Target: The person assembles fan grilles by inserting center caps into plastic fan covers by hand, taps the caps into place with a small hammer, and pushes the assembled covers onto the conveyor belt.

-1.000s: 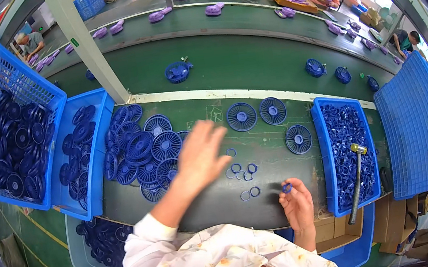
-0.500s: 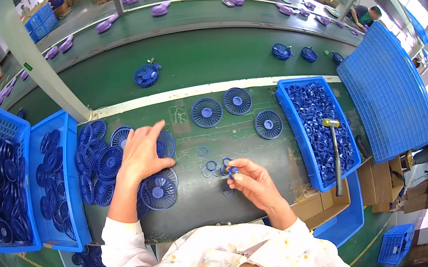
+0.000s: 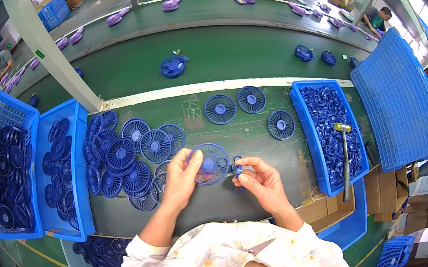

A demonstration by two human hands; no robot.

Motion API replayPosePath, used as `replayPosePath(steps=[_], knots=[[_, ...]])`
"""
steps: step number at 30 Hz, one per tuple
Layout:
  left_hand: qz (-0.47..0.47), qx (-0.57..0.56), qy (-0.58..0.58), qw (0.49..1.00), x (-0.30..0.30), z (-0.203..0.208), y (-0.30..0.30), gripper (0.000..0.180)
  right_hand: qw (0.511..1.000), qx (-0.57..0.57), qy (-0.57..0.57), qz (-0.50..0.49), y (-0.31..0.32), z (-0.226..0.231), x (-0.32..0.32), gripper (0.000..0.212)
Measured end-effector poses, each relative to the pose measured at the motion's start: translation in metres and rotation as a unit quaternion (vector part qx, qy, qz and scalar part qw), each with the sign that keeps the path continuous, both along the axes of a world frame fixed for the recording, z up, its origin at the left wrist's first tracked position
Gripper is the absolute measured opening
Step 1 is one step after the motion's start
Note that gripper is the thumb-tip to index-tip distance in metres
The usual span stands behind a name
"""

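Note:
My left hand (image 3: 179,185) pinches the rim of a round blue fan grille (image 3: 211,154) over the front middle of the bench. Close beside it, my right hand (image 3: 265,182) is closed on a small blue ring (image 3: 238,168), its fingertips pressed together. A few more small rings lie near those fingertips, partly hidden by the grille and the hand. Left of my hands, several loose fan grilles (image 3: 121,153) overlap in a pile. Farther back on the bench, three grilles lie apart, one of them a flat spoked grille (image 3: 281,125) to the right.
A blue tray (image 3: 319,173) of small rings stands at right, a hammer (image 3: 345,156) lying across it. Blue crates (image 3: 39,205) of grilles line the left side. Behind the bench, a green conveyor (image 3: 235,49) carries blue assemblies. People work at a farther line with purple parts.
My left hand has come from the grille pile toward the middle, bringing a fan grille next to my right hand. My right hand keeps its pinch. The whole view has shifted slightly.

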State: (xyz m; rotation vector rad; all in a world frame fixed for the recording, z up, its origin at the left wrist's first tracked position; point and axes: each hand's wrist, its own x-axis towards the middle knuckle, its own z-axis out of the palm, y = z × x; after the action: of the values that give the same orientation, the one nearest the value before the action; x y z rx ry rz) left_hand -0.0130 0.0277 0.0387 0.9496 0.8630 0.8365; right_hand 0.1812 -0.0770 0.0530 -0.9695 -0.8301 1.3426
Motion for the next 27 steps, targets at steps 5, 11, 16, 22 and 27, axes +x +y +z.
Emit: replayPosePath(steps=[5, 11, 16, 22, 27], knots=[[0.012, -0.077, -0.104, 0.992, 0.010, -0.014, -0.021, 0.023, 0.991, 0.038, -0.117, -0.061, 0.006, 0.003, -0.011, 0.032], [-0.004, -0.075, -0.083, 0.994, 0.013, -0.018, -0.029, 0.016, 0.902, 0.109, -0.407, -0.091, 0.015, 0.014, -0.018, 0.032], [0.018, -0.062, -0.106, 0.992, 0.019, -0.025, -0.033, 0.019, 0.856, 0.146, -0.479, -0.133, 0.018, 0.004, -0.018, 0.030], [-0.012, -0.035, -0.082, 0.996, 0.022, -0.019, -0.039, 0.028, 0.830, 0.130, -0.525, -0.140, 0.016, -0.001, -0.018, 0.028], [-0.041, 0.001, -0.063, 0.997, 0.025, -0.022, -0.043, 0.028, 0.838, 0.087, -0.521, -0.140, 0.012, -0.004, -0.015, 0.026]])
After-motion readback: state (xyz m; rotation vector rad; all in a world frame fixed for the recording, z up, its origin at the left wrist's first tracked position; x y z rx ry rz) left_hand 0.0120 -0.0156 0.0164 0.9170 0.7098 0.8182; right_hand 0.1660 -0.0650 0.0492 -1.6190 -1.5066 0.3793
